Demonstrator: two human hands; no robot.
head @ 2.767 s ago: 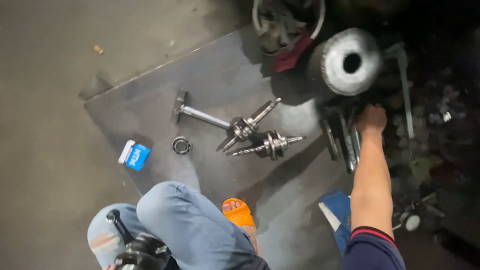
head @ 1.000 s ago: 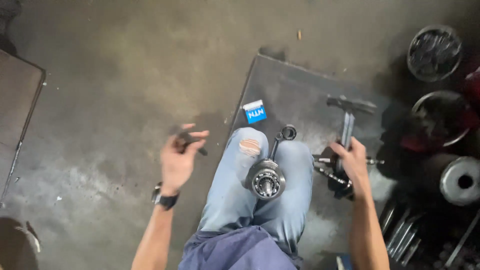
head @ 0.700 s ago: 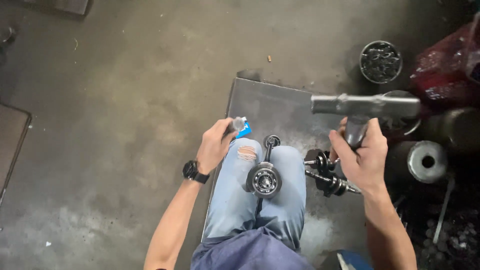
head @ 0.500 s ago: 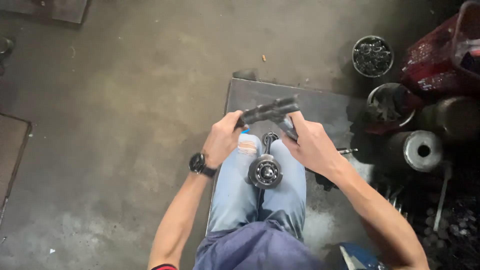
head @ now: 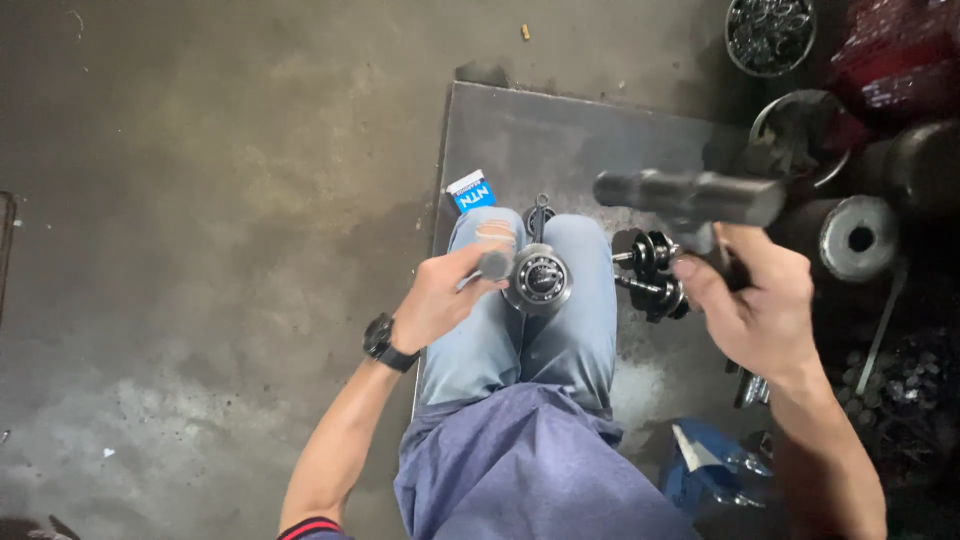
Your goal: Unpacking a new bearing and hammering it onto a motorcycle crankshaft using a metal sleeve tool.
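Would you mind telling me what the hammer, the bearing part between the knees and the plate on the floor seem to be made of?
Hammer in the right hand: dark, dull metal head, probably steel. Bearing part beside the left hand: bright machined metal with shiny rings, likely steel. Floor plate: flat grey sheet with a soft sheen and crisp edges, apparently steel.

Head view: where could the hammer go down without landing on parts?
Free: the far part of the steel plate, beyond the blue box, and the concrete floor to the left. Crowded: right of the knees, with crankshaft parts, a steel cylinder and buckets.
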